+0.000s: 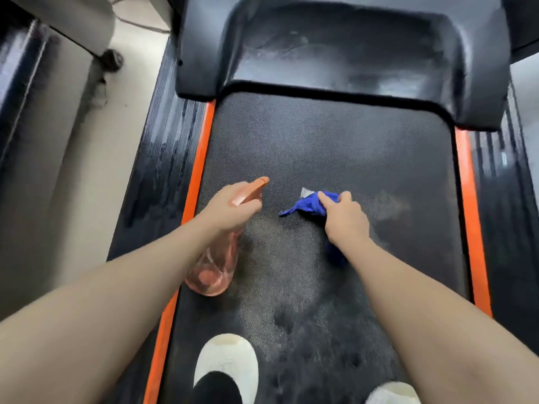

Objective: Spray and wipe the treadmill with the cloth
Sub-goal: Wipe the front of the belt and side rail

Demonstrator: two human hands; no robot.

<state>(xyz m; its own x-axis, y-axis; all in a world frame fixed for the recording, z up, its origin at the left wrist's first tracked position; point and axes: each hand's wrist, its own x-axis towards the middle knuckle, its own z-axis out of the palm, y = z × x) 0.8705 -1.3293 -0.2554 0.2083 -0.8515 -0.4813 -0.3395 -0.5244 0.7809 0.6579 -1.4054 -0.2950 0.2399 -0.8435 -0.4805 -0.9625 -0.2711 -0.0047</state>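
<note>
Treadmill (pixel 320 147) belt is lying underfoot, black, dimpled, edged in orange strips, showing damp dark patches | left hand (pixel 230 207) is gripping a translucent orange spray bottle (pixel 215 258), nozzle pointing forward over the belt | right hand (pixel 345 215) is clutching a crumpled blue cloth (pixel 309 204) with a blurred grey tag | pale slippers (pixel 226 363) are standing on the belt

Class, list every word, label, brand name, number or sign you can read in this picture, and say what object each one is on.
None can be read.
cloth: a small pale tag shows at its top edge, too small and blurred to read.
spray bottle: no label visible.
treadmill: no lettering visible on its cover, belt or orange side strips.
</note>
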